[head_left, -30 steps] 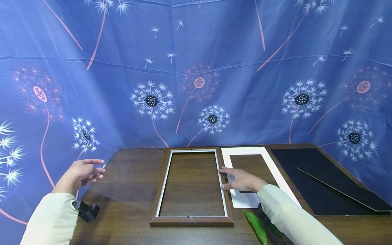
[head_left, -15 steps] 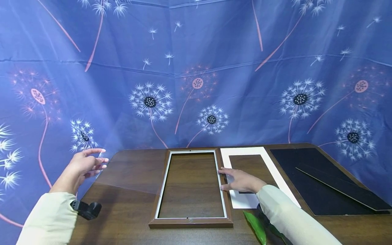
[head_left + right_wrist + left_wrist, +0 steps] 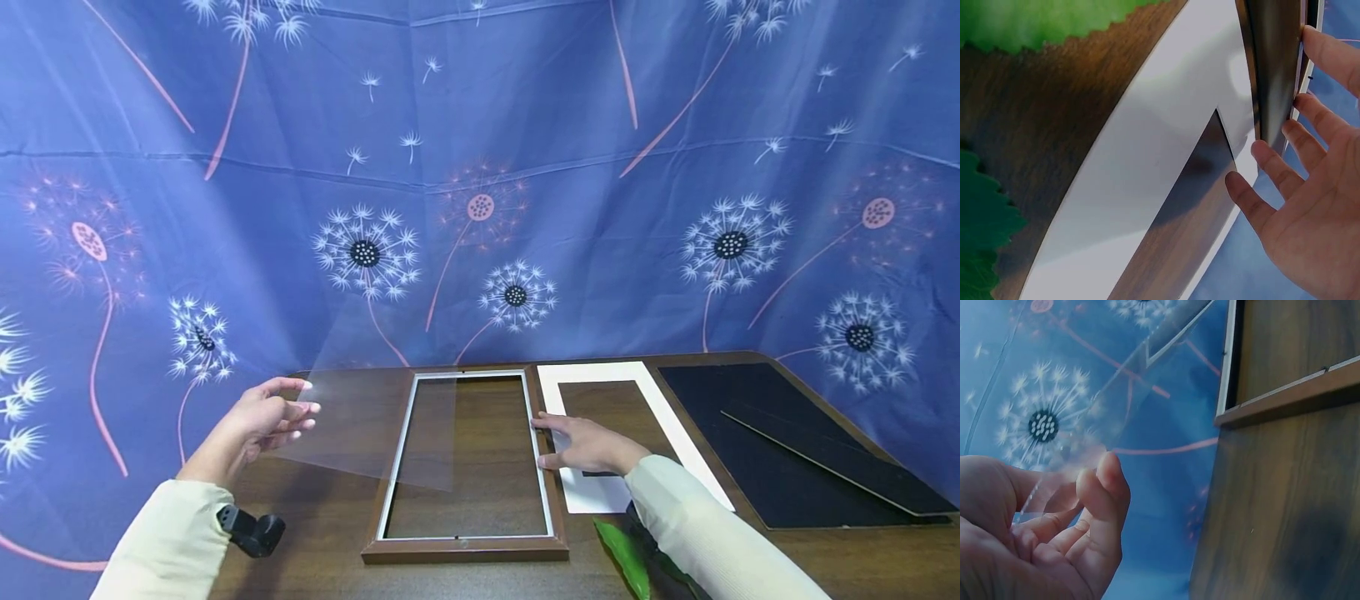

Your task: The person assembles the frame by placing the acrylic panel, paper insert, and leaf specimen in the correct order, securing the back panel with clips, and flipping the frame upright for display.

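Between thumb and fingers my left hand (image 3: 262, 417) pinches the edge of a clear sheet (image 3: 352, 425), tilted above the table. The sheet's right part overlaps the left side of an upturned brown picture frame (image 3: 465, 550); contact between them cannot be told. In the left wrist view the sheet's edge runs up from the fingers (image 3: 1104, 494). My right hand (image 3: 588, 443) rests on the frame's right side, its fingers (image 3: 1279, 169) fairly straight against the rail. Under that hand and wrist lies a white mat (image 3: 558, 417) with a rectangular opening.
Right of the mat lies a black backing board (image 3: 720, 442) with its stand flap (image 3: 840, 458) partly raised. Green leaves (image 3: 624, 557) lie near the front, partly under the right forearm. A blue dandelion-print cloth (image 3: 480, 100) hangs behind the wooden table (image 3: 322, 558).
My left hand has moved rightward with the clear sheet, bringing the sheet's right part over the frame's opening. The right hand stays on the frame.
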A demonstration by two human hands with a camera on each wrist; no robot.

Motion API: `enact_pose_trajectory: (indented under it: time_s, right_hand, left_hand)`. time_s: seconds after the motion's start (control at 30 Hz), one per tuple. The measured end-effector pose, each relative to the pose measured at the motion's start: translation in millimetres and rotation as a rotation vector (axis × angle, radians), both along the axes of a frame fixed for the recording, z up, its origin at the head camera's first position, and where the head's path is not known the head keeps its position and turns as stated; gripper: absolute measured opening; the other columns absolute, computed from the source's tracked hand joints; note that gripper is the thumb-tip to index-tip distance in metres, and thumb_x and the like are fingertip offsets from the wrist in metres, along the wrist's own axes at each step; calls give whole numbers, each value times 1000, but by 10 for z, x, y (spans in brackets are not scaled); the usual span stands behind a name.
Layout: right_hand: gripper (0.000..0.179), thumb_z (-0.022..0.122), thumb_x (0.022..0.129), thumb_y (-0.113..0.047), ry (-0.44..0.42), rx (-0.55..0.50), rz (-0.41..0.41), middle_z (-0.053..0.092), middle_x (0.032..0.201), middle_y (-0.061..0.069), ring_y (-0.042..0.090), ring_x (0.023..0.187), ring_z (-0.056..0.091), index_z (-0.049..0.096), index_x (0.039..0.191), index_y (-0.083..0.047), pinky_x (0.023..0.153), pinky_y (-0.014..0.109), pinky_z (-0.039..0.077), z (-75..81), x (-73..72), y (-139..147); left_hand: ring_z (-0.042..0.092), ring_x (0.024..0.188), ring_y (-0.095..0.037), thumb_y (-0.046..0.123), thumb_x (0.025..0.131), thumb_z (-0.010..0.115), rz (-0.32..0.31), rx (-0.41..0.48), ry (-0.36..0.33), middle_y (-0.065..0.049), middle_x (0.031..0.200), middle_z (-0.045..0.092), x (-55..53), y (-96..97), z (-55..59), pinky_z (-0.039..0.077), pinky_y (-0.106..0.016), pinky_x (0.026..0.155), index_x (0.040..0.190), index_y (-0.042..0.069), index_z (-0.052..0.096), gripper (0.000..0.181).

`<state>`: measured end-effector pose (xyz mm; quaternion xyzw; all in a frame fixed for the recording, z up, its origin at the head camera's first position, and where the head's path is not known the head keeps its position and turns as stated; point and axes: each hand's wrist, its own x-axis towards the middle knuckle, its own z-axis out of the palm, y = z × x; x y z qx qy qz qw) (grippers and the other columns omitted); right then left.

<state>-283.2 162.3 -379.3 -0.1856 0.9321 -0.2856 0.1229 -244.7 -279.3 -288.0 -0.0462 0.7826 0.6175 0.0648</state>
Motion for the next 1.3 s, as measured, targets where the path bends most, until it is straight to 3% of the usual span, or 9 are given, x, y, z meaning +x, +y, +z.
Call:
enact_pose_trajectory:
  time_s: [0.4,0.83,1.0,1.3]
  right_hand:
    - [66,75,93,-31,-24,5,-1,36,162,10,45,146,32,50,151,-14,111,65,30,12,5,-23]
    - [67,74,93,-32,-22,16,-2,35,163,9,45,146,31,49,152,-13,112,65,29,17,2,-17]
    - [67,74,93,-33,-20,20,-2,35,163,9,45,146,31,49,152,-14,112,66,28,19,-5,-12]
    - [68,75,93,-34,-29,15,-17,35,163,9,45,147,30,49,152,-15,112,65,28,20,-1,-1]
  left_hand:
    - [68,66,-7,-10,100,48,-50,102,-42,4,83,71,-19,278,-265,55,-19,59,131,-6,38,33]
    - [66,64,-8,-13,97,49,-3,137,-72,-1,85,71,8,597,-544,55,-20,58,131,-3,40,36]
    - [66,63,-8,-13,96,50,-14,161,-78,-1,86,71,22,714,-648,54,-20,57,130,-3,40,36]
    - [65,62,-8,-13,96,53,3,177,-92,-3,85,72,45,859,-773,54,-19,56,128,-2,42,36]
